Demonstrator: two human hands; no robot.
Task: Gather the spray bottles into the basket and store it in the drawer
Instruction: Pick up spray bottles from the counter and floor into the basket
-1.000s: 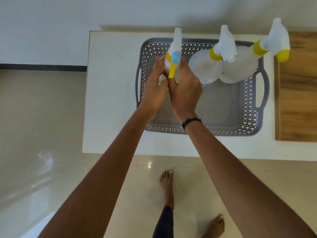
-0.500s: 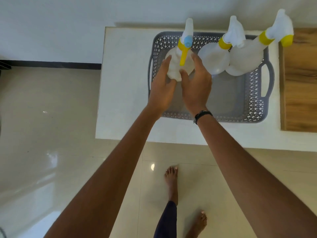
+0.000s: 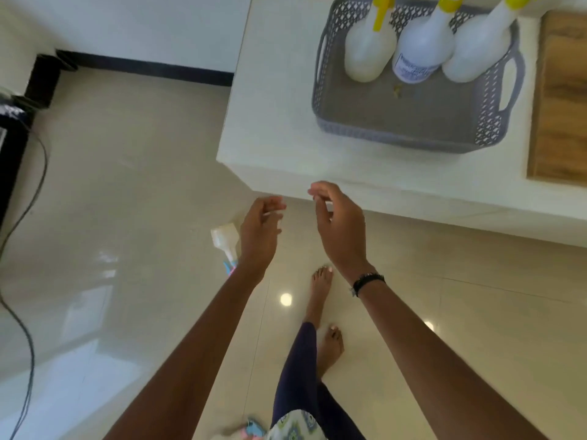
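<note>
Closest to the camera, the person's two bare arms are reaching up from the bottom of the frame, with bare feet (image 3: 322, 300) standing on the glossy tile floor (image 3: 127, 217) below them, lower middle. The left hand (image 3: 260, 230) is hanging over the floor at centre, fingers loosely curled and relaxed, gripping nothing. The right hand (image 3: 340, 223) is just beside it, a bit right, also half open with fingers bent and nothing in it; a dark wristband (image 3: 367, 282) is sitting on that wrist. Both hands are apart from each other and short of the counter edge.

Peeking out behind the left hand, there's a white thing (image 3: 224, 239) lying on the floor with a bit of pink and blue at its end. Can't really tell what it is, it's mostly hidden.

Further up, the white counter (image 3: 270, 122) is filling the upper right. The grey basket (image 3: 397, 128) is sitting on it, well away from both hands. Three bottles are standing upright in a row along its far side, touching each other: left bottle (image 3: 368, 49), middle bottle (image 3: 422, 52) with a label, right bottle (image 3: 476, 49). Their yellow tops are cut off by the top edge.

A wooden board (image 3: 559, 100) is lying just right of the basket. A dark cable (image 3: 22, 217) is trailing down the left edge.
</note>
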